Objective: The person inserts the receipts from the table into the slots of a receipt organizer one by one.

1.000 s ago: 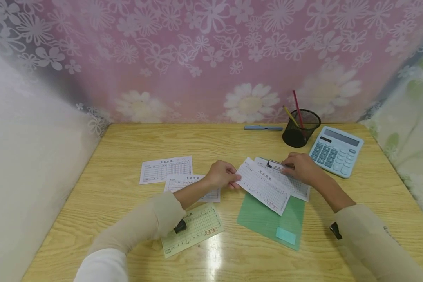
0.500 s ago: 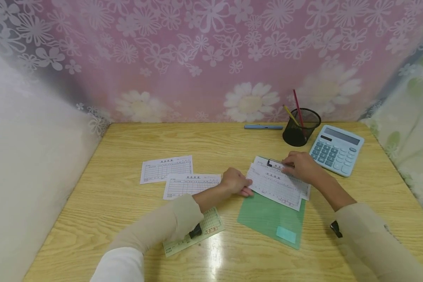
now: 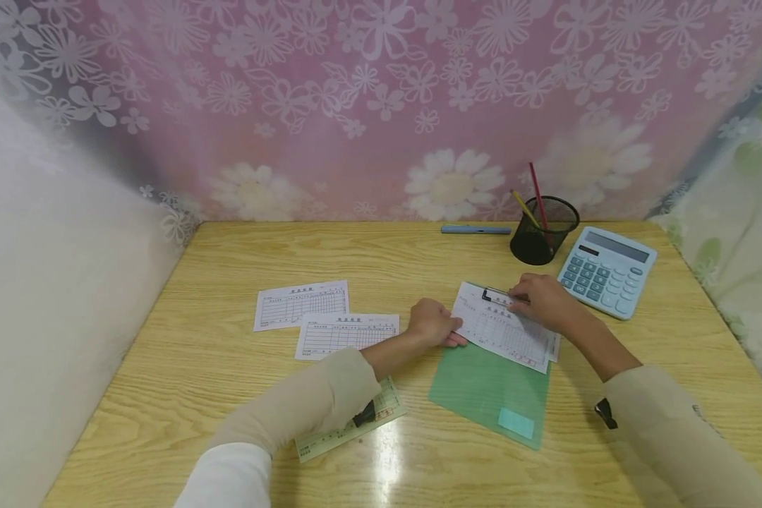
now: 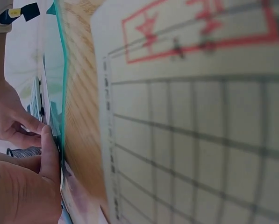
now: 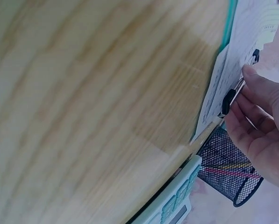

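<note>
My left hand (image 3: 433, 324) pinches the left edge of a white printed form (image 3: 502, 339) with a red stamp. That form lies over another white sheet on a green clipboard (image 3: 482, 395), its upper edge tucked in close under the metal clip (image 3: 492, 293). With thumb and fingers, my right hand (image 3: 545, 300) grips the clip's lever; the right wrist view shows the clip's black end (image 5: 229, 101) beside the fingertips. A light blue label (image 3: 516, 423) is stuck on the clipboard's lower part. In the left wrist view, the left hand (image 4: 27, 191) is partly cut off.
Two white forms, one farther back (image 3: 301, 305) and one nearer (image 3: 339, 335), lie left of the clipboard. Under my left forearm is a stamped yellow-green form (image 3: 324, 446). A blue calculator (image 3: 608, 271), a black mesh pen cup (image 3: 533, 245) with pencils and a blue pen (image 3: 475, 229) sit behind.
My left hand has moved right with the stamped white form, which has straightened and slid up over the sheet on the clipboard toward the clip. The right hand has stayed at the clip.
</note>
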Available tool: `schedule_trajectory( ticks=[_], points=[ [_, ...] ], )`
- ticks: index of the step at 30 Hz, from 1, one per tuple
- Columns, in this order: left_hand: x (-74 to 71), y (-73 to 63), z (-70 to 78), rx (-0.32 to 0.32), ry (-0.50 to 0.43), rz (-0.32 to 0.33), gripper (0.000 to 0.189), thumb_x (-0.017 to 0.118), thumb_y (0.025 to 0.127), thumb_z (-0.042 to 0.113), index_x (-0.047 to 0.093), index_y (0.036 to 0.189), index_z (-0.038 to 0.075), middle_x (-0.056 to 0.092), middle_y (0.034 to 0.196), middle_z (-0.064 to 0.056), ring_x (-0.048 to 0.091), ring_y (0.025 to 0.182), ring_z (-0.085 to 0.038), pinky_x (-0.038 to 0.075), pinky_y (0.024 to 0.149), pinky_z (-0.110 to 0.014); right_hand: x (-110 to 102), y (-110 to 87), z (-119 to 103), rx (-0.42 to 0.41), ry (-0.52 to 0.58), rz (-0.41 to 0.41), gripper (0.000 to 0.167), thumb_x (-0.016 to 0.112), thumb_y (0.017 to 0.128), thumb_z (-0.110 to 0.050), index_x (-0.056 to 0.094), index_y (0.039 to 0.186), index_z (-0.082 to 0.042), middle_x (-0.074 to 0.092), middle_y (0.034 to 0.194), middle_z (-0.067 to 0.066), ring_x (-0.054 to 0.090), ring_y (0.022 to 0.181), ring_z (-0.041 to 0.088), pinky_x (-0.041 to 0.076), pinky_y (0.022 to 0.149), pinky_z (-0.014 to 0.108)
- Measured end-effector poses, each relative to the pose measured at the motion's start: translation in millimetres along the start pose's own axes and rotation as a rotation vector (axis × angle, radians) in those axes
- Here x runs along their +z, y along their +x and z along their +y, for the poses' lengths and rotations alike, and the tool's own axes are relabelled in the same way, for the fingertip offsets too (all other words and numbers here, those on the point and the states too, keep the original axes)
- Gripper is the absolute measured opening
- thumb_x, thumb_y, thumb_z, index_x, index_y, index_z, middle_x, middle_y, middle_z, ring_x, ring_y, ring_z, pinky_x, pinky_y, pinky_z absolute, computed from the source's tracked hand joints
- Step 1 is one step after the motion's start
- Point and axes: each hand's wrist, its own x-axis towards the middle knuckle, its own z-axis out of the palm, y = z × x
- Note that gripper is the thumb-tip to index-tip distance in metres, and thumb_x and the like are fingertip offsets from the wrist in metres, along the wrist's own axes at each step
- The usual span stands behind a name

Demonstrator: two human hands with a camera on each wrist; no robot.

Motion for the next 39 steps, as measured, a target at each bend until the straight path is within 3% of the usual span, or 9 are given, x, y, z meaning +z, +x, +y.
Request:
schedule_trajectory(
  ticks=[6, 15, 24, 39],
  points=[
    [7.3, 4.5, 1.7, 0.014, 0.027, 0.039, 0.015, 0.066, 0.088, 0.005, 0.057, 0.076, 0.0, 0.07, 0.062, -0.015, 0.071, 0.057, -0.021, 0.057, 0.049, -0.021, 1, 0.4, -3, 0.021, -0.022, -0.033, 0.026, 0.07, 0.085, -0.013, 0.069, 0.105, 0.004, 0.062, 0.085, 0.009, 0.056, 0.074, 0.018, 0.052, 0.069, 0.04],
    [6.9, 2.6, 1.2, 0.087, 0.06, 0.023, 0.011, 0.064, 0.089, 0.005, 0.062, 0.083, -0.004, 0.07, 0.064, -0.016, 0.071, 0.059, -0.021, 0.058, 0.051, -0.023, 2, -0.8, -6, 0.047, -0.058, -0.056, 0.026, 0.065, 0.088, -0.01, 0.067, 0.11, 0.005, 0.059, 0.087, 0.01, 0.05, 0.073, 0.017, 0.049, 0.067, 0.035],
    [8.7, 7.1, 2.0, 0.082, 0.058, 0.072, 0.012, 0.065, 0.088, 0.005, 0.065, 0.08, -0.004, 0.069, 0.059, -0.013, 0.07, 0.054, -0.018, 0.056, 0.048, -0.021, 3, 0.1, -5, 0.03, -0.041, -0.058, 0.023, 0.065, 0.088, -0.008, 0.068, 0.108, 0.005, 0.06, 0.086, 0.009, 0.05, 0.072, 0.017, 0.048, 0.064, 0.033],
    [11.0, 15.1, 4.0, 0.083, 0.049, 0.082, 0.014, 0.065, 0.089, 0.007, 0.066, 0.079, -0.004, 0.069, 0.058, -0.012, 0.069, 0.053, -0.017, 0.055, 0.045, -0.02, 1, 0.9, -8, 0.04, -0.053, -0.066, 0.022, 0.064, 0.088, -0.007, 0.068, 0.107, 0.003, 0.06, 0.086, 0.008, 0.051, 0.073, 0.017, 0.051, 0.069, 0.036]
  ],
)
